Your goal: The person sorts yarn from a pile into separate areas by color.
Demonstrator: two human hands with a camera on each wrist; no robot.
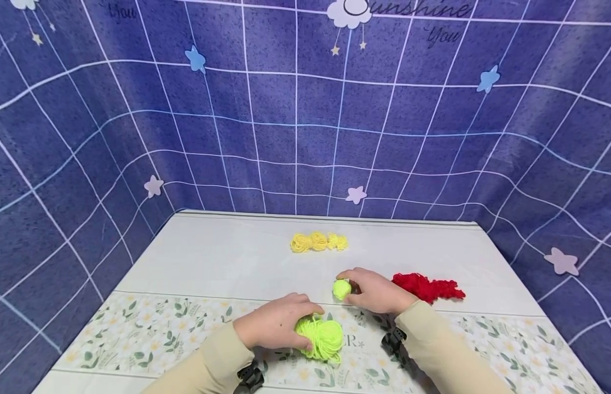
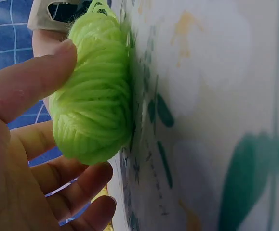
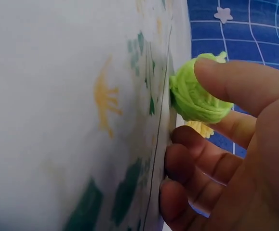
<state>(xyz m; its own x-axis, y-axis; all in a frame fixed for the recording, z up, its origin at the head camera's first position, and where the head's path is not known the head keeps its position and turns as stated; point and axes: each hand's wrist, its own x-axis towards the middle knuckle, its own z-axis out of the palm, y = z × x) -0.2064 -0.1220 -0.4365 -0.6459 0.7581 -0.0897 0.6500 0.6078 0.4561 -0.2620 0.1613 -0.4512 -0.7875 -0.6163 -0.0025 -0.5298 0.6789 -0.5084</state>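
My left hand (image 1: 275,323) grips a neon green yarn skein (image 1: 327,338) on the flowered part of the table. In the left wrist view the thumb (image 2: 31,84) lies along the skein's near side, the other fingers round its far side and end. Farther back, my right hand (image 1: 376,291) pinches a small neon green yarn ball (image 1: 341,289) on the white part. The right wrist view shows this ball (image 3: 197,94) between thumb and index finger, the other fingers curled near the table surface.
Yellow yarn bundles (image 1: 315,242) lie in a row farther back on the white table (image 1: 226,251). A red yarn bundle (image 1: 427,287) lies just right of my right hand, partly behind it. A blue curtain (image 1: 295,148) with white lines and stars surrounds the table.
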